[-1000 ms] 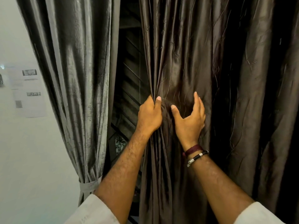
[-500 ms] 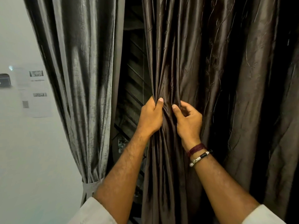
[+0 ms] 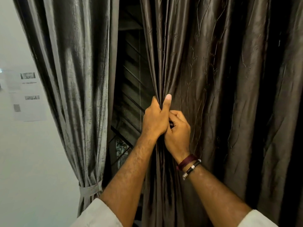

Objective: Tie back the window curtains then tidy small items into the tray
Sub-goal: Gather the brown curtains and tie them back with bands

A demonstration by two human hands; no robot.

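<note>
head: both hands [image 3: 165,123] around curtain [image 3: 205,82]

Wall: a pale, plain painted wall [image 3: 32,161] to your left.
On it: white printed paper sheets [image 3: 27,104] fixed flat, print too blurred to read.

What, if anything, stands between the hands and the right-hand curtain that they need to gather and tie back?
Nothing visible does. The left hand already grips the bunched inner edge of the right curtain, and the right hand holds the folds just beside it. The left curtain is already tied with its band, off to the side.
</note>
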